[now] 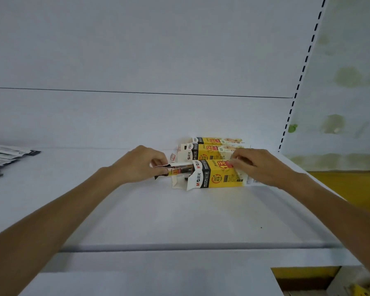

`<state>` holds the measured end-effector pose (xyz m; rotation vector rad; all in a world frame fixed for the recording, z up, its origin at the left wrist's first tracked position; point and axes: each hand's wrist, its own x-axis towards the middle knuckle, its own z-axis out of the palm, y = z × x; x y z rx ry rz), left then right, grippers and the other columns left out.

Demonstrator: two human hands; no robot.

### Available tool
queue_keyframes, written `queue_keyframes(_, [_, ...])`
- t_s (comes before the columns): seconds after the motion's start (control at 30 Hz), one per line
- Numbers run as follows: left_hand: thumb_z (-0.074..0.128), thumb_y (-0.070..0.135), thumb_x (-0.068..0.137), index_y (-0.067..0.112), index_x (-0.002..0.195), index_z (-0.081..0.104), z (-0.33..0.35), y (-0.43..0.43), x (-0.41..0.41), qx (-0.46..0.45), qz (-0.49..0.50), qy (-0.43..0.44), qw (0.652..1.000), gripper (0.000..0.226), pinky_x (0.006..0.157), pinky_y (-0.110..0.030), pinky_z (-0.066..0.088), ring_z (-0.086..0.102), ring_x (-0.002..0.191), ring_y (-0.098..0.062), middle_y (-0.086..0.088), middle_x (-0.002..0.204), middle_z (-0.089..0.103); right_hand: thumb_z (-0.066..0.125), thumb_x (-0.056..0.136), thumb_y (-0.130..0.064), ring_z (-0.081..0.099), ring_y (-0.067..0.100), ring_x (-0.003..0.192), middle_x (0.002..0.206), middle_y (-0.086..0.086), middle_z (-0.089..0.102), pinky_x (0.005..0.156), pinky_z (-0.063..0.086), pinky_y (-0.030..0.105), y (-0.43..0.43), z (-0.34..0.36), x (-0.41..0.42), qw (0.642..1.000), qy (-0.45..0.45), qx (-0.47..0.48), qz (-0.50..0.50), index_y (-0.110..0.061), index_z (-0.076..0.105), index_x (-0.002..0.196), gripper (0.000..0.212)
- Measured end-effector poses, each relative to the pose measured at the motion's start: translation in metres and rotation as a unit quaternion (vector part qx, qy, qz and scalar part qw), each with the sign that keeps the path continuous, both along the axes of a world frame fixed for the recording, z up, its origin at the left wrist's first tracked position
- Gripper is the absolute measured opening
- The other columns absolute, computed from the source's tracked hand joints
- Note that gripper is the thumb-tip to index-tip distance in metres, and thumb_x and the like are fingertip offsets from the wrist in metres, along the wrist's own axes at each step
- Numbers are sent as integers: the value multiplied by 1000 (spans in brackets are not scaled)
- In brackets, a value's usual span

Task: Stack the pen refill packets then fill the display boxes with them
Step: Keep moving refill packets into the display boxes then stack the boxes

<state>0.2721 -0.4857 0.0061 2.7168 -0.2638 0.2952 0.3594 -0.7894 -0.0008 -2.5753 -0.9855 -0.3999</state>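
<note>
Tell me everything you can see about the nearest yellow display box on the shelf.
The nearest display box looks like thin cardboard: yellow body, black band with white logo, red price mark, white inside. It lies on its side on the white shelf, open end with splayed flaps facing left. The left hand holds a bundle of refill packets partway in that opening; the right hand holds its right end. Two similar boxes lie just behind it.
</note>
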Motion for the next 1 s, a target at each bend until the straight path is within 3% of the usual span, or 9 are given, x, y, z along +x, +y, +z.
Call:
queue_keyframes(0.13, [67,24,83,20,82,72,-11,-16,2,-67,16,-51,996,6,72,-22,46,61,77,-5,12,76,66,32,93,-56,58,18,74,80,0,65,69,44,31,-6,-7,4,998,-59,-18,-22,-13,64,88,54])
queue_keyframes(0.3, [70,19,82,13,85,74,-19,-40,9,-152,48,-90,983,8,59,-5,35,54,68,0,16,72,61,20,81,-56,55,19,69,73,0,63,63,39,32,-1,-16,8,993,-101,-1,-53,-12,62,79,61])
queue_keyframes(0.47, [72,15,79,12,84,76,-26,-68,26,-228,56,-103,967,7,76,-23,51,66,84,-11,-1,86,73,27,86,-47,53,20,67,70,-2,60,60,33,31,1,-22,10,991,-120,-13,-62,-13,59,76,48])
queue_keyframes(0.57, [72,15,80,11,84,76,-30,-82,31,-266,87,-126,952,7,60,-6,42,61,68,7,0,81,71,22,85,-48,53,20,67,69,-1,59,60,32,31,0,-21,10,988,-131,-13,-82,-13,58,74,51])
queue_keyframes(0.67, [70,18,81,19,84,74,-22,-74,27,-278,49,-64,957,5,65,-3,41,61,75,7,9,80,68,16,83,-52,53,18,69,71,-3,60,61,32,30,0,-21,9,985,-142,-23,-92,-15,59,76,56])
queue_keyframes(0.77, [74,24,77,28,93,67,-19,-59,20,-231,50,-18,972,18,69,-10,42,62,87,-2,18,87,65,32,94,-47,54,23,70,72,4,60,60,33,27,-3,-16,4,995,-76,19,-66,-9,60,77,49])
queue_keyframes(0.83, [76,30,74,27,97,64,-21,-49,16,-223,97,-22,970,26,62,-6,39,61,82,-4,16,87,63,42,96,-36,57,19,79,85,9,60,67,37,22,-10,-6,-5,982,50,175,-42,-6,63,87,38])
queue_keyframes(0.9, [75,29,76,24,90,67,-24,-43,15,-234,123,-36,964,17,59,-1,37,60,81,-3,10,85,68,44,96,-34,55,12,94,102,0,58,80,39,24,-15,-2,-5,947,80,301,-78,-14,62,101,27])
queue_keyframes(1.0, [73,25,78,22,82,71,-25,-49,15,-236,111,-41,965,5,60,1,35,59,76,1,9,78,69,46,94,-37,54,17,92,101,3,61,74,40,27,-15,-13,-1,948,98,249,-174,-11,59,102,30])
